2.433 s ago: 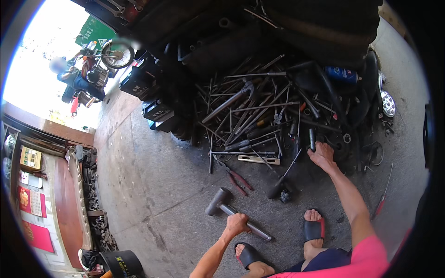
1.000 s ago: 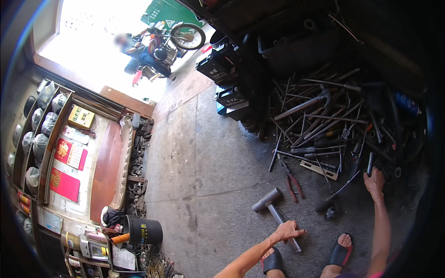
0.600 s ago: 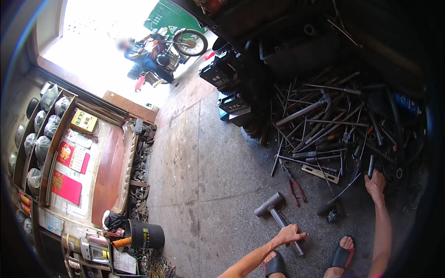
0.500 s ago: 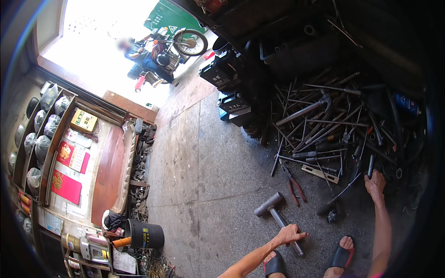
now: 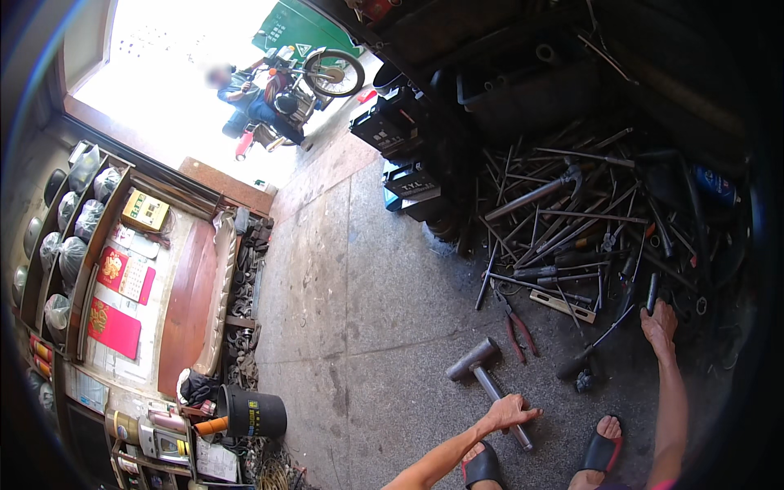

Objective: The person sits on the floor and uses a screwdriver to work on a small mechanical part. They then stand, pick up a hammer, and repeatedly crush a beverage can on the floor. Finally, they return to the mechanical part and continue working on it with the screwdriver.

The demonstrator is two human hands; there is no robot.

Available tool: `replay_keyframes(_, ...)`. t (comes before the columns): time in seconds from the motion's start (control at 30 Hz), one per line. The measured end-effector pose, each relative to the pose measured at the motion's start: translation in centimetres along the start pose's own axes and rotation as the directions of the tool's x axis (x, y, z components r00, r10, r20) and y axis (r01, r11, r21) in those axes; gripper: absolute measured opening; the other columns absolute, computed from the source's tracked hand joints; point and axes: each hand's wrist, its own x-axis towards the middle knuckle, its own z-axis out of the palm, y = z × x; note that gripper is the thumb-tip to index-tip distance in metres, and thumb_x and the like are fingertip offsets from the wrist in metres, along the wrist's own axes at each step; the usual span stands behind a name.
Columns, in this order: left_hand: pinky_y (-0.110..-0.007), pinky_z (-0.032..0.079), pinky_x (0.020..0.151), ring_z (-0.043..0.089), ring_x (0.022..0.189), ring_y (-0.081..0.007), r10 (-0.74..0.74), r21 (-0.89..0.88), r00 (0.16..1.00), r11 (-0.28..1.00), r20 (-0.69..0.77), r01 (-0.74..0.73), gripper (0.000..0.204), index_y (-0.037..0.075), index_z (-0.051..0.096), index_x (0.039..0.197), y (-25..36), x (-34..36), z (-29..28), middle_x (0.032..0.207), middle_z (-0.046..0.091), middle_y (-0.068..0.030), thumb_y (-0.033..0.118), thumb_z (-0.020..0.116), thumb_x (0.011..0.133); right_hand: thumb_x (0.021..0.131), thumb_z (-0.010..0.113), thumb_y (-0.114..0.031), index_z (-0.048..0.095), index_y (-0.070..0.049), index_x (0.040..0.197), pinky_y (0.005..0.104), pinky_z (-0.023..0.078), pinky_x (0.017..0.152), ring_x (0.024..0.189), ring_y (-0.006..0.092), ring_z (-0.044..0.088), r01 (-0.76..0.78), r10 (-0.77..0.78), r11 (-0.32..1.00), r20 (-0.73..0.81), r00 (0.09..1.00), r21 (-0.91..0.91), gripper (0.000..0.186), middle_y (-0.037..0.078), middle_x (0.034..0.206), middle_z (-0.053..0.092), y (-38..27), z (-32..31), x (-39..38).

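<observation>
My left hand (image 5: pixel 510 412) is closed round the metal handle of a sledgehammer (image 5: pixel 474 361), whose cylindrical head is at the handle's far end, low over the stone floor. To the right, my right hand (image 5: pixel 659 326) grips a short metal rod (image 5: pixel 652 287) that points away from me, at the near edge of a heap of tools (image 5: pixel 563 224). Between my hands are red-handled pliers (image 5: pixel 517 328) and a dark-handled tool (image 5: pixel 576 365) with a thin shaft. A claw hammer (image 5: pixel 535 198) lies on top of the heap.
Black boxes like batteries (image 5: pixel 412 180) are stacked beyond the heap. A black bucket (image 5: pixel 256 415) stands at the left by a wooden counter (image 5: pixel 189 302) and shelves of bagged round things. My sandals (image 5: pixel 483 465) show at the bottom. Outside, a person sits on a motorcycle (image 5: pixel 286 102).
</observation>
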Motion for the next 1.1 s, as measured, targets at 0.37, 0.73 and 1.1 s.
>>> replay_keyframes(0.37, -0.035, 0.052, 0.051, 0.064, 0.053, -0.0275, -0.031, -0.054, 1.0, 0.998, 0.005, 0.031, 0.058, -0.001, 0.064, 0.071, 0.1, 0.0, 0.0, 0.059, 0.061, -0.0155, 0.054, 0.049, 0.084, 0.076, 0.064, -0.028, 0.059, 0.001, 0.09, 0.0484, 0.046, 0.079, 0.088, 0.0418, 0.058, 0.039, -0.038, 0.999, -0.041, 0.998, 0.024, 0.033, 0.026, 0.088, 0.061, -0.3, -0.4, -0.2)
replay_keyframes(0.73, -0.035, 0.052, 0.052, 0.065, 0.053, -0.0269, 0.038, 0.022, 0.998, 0.999, -0.048, -0.037, 0.058, -0.001, 0.064, 0.07, -0.3, 0.2, 0.1, 0.059, 0.062, -0.0152, 0.054, 0.049, 0.084, 0.077, 0.063, -0.031, 0.058, 0.001, 0.093, 0.0494, 0.046, 0.078, 0.088, 0.0417, 0.058, 0.06, -0.06, 0.998, -0.084, 0.995, 0.008, 0.036, 0.025, 0.09, 0.061, 0.4, 0.5, 0.2)
replay_keyframes(1.1, -0.036, 0.052, 0.05, 0.064, 0.052, -0.027, -0.018, -0.037, 1.0, 0.999, 0.022, 0.018, 0.058, -0.002, 0.062, 0.07, 0.4, -0.2, -0.2, 0.059, 0.061, -0.0151, 0.053, 0.05, 0.083, 0.078, 0.062, -0.029, 0.059, 0.001, 0.094, 0.0486, 0.045, 0.079, 0.089, 0.0406, 0.058, 0.055, -0.054, 0.998, -0.069, 0.996, 0.016, 0.034, 0.025, 0.089, 0.061, 0.0, 0.1, -0.2)
